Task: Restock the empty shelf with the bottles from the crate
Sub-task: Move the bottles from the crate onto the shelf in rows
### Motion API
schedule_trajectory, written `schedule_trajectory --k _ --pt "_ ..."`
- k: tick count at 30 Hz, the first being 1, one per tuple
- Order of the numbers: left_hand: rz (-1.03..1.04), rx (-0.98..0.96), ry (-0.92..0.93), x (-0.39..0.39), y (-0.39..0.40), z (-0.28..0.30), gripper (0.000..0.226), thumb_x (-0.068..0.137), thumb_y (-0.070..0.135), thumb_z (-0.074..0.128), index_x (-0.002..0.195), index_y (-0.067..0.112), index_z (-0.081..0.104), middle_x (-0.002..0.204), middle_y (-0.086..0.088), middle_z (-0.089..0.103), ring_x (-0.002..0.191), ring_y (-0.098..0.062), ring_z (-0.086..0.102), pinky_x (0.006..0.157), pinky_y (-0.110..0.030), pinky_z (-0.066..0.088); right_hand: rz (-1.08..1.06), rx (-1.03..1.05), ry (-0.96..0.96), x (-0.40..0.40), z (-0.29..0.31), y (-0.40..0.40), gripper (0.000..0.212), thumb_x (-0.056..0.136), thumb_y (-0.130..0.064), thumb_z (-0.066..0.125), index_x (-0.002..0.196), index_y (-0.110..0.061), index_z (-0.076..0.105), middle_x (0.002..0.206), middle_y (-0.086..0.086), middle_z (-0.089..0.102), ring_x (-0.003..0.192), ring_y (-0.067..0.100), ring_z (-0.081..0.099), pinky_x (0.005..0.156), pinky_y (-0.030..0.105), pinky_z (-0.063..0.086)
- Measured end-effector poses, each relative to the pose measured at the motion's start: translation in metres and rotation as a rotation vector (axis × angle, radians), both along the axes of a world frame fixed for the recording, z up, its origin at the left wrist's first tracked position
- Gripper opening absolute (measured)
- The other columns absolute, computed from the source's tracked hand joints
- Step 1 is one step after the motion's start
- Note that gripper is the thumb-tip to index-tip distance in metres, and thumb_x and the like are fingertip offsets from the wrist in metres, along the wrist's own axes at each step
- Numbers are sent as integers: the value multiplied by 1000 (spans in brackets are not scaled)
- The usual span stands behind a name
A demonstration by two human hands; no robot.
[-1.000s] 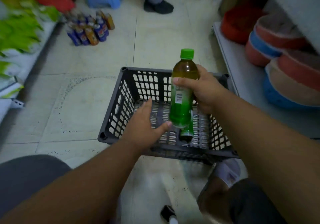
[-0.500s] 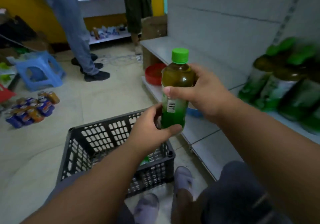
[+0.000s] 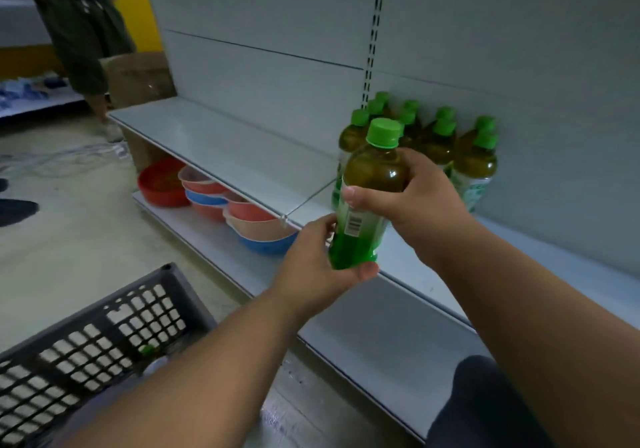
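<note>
- Right hand point(image 3: 420, 202) wraps the green-capped plastic tea bottle point(image 3: 369, 198), held over the grey metal shelf point(image 3: 225, 143); left hand point(image 3: 311, 267) cups its base.
- Best set upright beside the standing bottles point(image 3: 446, 143), not knocking them.

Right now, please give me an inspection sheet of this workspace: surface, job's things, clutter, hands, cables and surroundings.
Surface: grey shelf, mostly bare; bottles only at its right end.
Job's things: held bottle upright, green cap on, in front of the bottle group standing against the back panel; dark crate on the floor, lower left.
Clutter: stacked red, pink and blue bowls on the lower shelf.
Hands: right hand grips the bottle's upper body; left hand holds its base.
Cables: pale cords on the floor, too blurred to be sure.
Surroundings: a standing person; cardboard box.
</note>
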State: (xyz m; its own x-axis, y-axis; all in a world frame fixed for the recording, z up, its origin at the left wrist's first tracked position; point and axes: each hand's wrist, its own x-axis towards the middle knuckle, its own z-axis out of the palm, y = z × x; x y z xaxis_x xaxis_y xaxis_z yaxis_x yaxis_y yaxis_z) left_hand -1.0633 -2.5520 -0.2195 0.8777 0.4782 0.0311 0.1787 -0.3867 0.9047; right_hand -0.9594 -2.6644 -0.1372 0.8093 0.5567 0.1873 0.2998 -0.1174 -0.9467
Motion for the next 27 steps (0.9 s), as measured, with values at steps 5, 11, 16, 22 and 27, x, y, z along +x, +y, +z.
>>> schedule_trajectory --k 5,11,16,22,27 --pt "0 161 27 62 0 -29 96 68 56 84 147 28 37 141 11 45 129 -9 45 100 -26 41 -218 -76 -19 41 -18 -5 61 60 -37 96 112 -30 65 100 -11 74 94 7 71 88 40 61" --pt "106 505 93 106 -6 -65 118 65 84 50 148 3 36 145 -18 46 136 -36 39 114 -45 31 -425 -187 -86 75 -42 -3 66 62 -43 93 119 -30 61 102 -16 67 99 15 66 90 43 58" --pt "37 706 485 124 -27 -74 126 73 90 17 156 -3 -1 164 -28 -2 152 -41 -8 120 -55 -10 -489 -256 -131 87 -60 -5 66 66 -44 91 120 -31 55 112 -13 67 103 13 64 91 39 56" --pt "8 795 597 135 -29 -80 121 77 87 13 155 -4 -8 161 -32 -10 150 -45 -13 119 -59 -9 -517 -411 -117 84 -86 -7 65 67 -43 90 118 -24 55 117 -4 67 106 20 65 89 43 57" --pt "-47 813 620 142 -29 -77 119 83 84 21 153 -6 -10 161 -32 -12 151 -42 -12 121 -53 -6 -555 -454 -135 98 -85 -5 65 70 -44 88 122 -23 56 121 -1 67 110 24 65 92 45 57"
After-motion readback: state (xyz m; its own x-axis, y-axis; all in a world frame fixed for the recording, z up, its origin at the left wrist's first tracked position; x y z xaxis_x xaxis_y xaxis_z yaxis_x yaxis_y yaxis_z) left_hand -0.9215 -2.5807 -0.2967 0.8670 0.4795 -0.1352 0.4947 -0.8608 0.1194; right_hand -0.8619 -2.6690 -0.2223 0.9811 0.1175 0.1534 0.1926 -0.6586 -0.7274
